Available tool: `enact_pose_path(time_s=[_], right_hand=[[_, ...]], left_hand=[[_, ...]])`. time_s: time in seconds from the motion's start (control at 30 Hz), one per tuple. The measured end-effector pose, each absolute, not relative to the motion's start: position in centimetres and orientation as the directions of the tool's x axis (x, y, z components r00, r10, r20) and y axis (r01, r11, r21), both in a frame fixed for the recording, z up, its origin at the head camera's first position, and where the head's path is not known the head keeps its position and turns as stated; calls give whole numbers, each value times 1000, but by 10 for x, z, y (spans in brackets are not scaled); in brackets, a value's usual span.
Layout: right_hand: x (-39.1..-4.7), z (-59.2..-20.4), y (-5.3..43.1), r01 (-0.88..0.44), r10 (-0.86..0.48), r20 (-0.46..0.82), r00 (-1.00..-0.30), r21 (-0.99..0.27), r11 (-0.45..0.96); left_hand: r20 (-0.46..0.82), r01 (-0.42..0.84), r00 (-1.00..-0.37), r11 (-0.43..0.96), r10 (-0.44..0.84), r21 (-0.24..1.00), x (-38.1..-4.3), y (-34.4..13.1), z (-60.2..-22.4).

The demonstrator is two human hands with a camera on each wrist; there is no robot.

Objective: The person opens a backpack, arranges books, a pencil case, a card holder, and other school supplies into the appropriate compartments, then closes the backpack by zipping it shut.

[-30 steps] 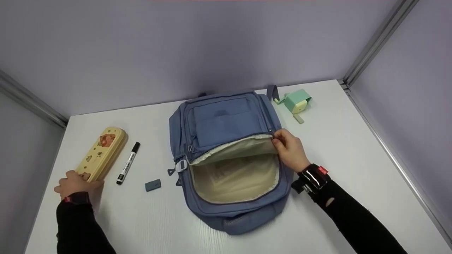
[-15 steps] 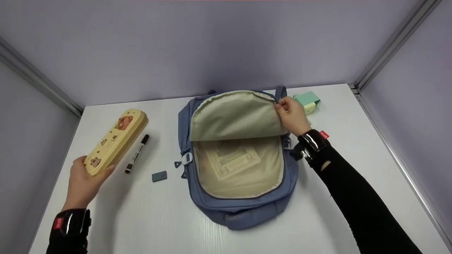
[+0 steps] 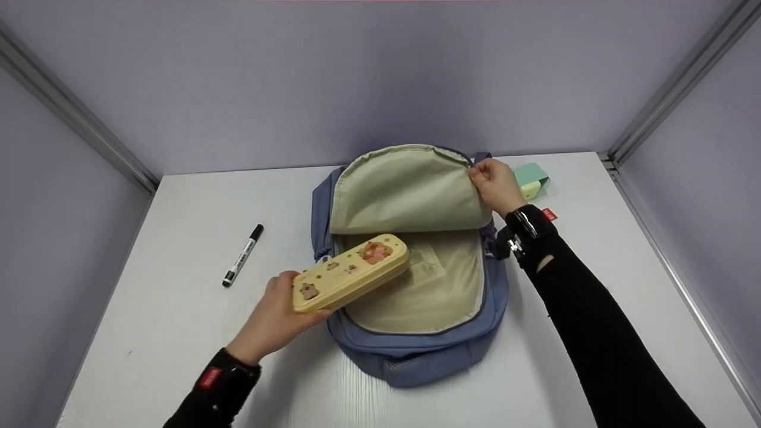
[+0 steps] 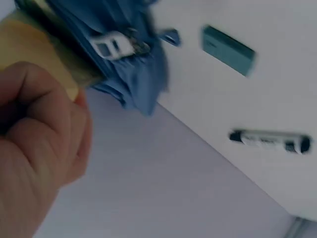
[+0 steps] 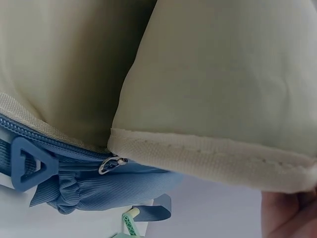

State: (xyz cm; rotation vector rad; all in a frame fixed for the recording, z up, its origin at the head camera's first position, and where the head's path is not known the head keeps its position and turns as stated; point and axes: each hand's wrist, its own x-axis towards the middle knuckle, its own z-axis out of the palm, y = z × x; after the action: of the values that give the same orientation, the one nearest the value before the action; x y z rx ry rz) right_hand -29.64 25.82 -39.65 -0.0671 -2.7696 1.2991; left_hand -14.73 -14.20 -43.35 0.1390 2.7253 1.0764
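My left hand (image 3: 284,315) grips the near end of a yellow pencil case (image 3: 351,270) with bear pictures on its lid. The case is tilted over the left side of a blue backpack (image 3: 416,371), its far end above the unzipped compartment. My right hand (image 3: 496,184) pinches the edge of the backpack's front flap (image 3: 410,190) and holds it folded back, pale lining outward. Inside the compartment lies a flat item with a printed front (image 3: 427,264), partly hidden by the case. In the right wrist view the flap's bound edge runs to my fingers (image 5: 285,213).
A black-and-white marker (image 3: 242,255) lies on the white table (image 3: 190,238) left of the backpack. The left wrist view shows a teal eraser-like block (image 4: 228,49) near it. Behind my right hand stands a green and yellow pencil sharpener (image 3: 531,178). Walls border the table.
My left hand has lifted the pencil case from the table's left and carried it right to the backpack. My right hand has pulled the flap up and back, uncovering the compartment.
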Motion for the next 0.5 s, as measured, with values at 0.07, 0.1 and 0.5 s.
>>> enact_pose_path(time_s=[0.07, 0.1, 0.5], right_hand=[[-295, -396, 259, 2, 72, 57, -996, -772, 635], [-295, -396, 259, 0, 73, 59, -996, -776, 631], [-294, -391, 260, -39, 19, 61, -998, -819, 573]], left_hand=[[-164, -3, -976, 747, 141, 665, -153, -117, -435], [-160, -11, -979, 756, 124, 655, -156, -106, -436], [52, 8, -999, 895, -17, 446, -205, -14, -444]])
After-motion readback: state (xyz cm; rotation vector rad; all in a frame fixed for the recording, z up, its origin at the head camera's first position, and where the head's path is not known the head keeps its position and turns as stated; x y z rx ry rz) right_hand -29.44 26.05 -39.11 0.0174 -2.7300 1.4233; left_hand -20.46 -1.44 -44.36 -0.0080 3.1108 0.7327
